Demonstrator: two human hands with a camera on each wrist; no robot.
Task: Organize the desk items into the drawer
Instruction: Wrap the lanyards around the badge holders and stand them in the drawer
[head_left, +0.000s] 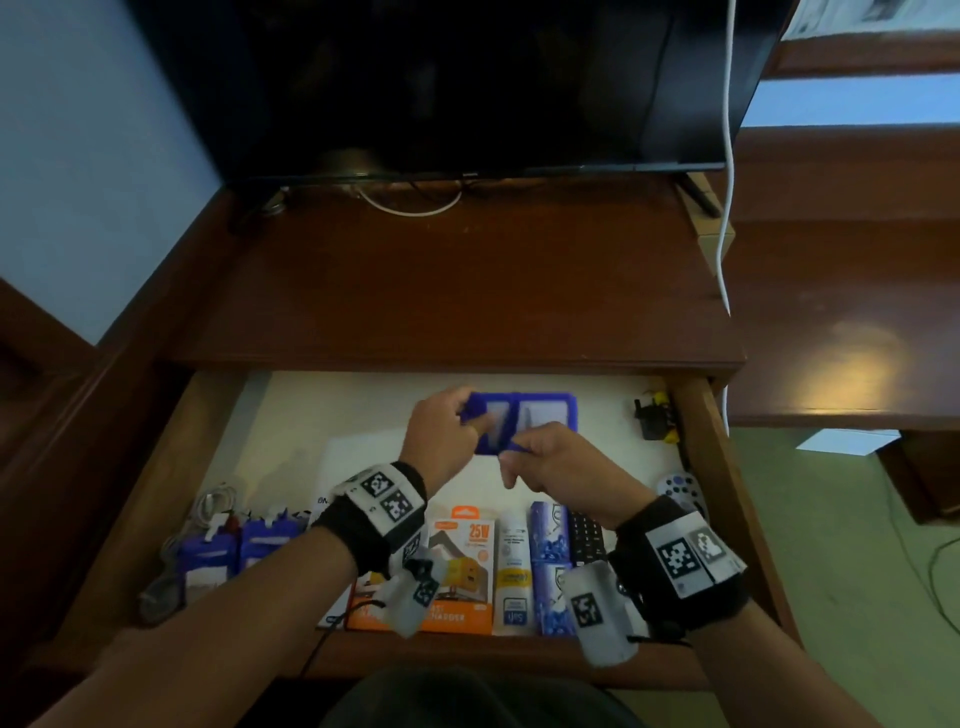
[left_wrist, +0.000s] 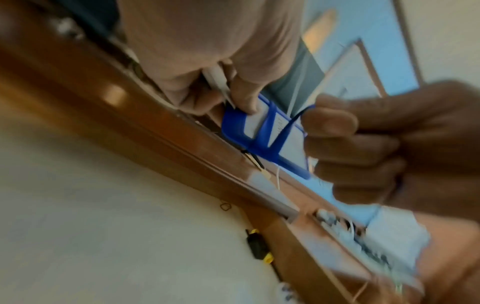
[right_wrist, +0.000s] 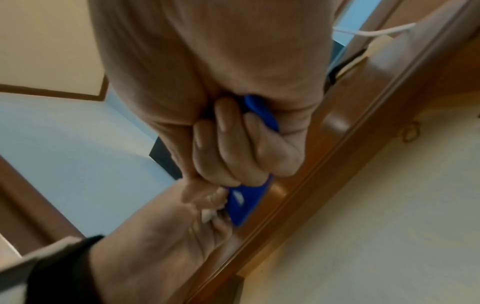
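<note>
The blue card holder (head_left: 540, 415) — two clear-windowed panels side by side in a blue frame — is held above the open drawer (head_left: 698, 447), near its back. Its left end is gripped by the left hand (head_left: 441, 431), thumb and fingers curled round the edge. A thin blue strap at its near edge is pinched by the right hand (head_left: 550, 460); the other fingers are curled in. Along the drawer's front, an orange charger box (head_left: 465, 545), a white tube (head_left: 511, 566) and a black remote (head_left: 587, 535) are lined up — a black plug (head_left: 652, 418) lies at the back right.
</note>
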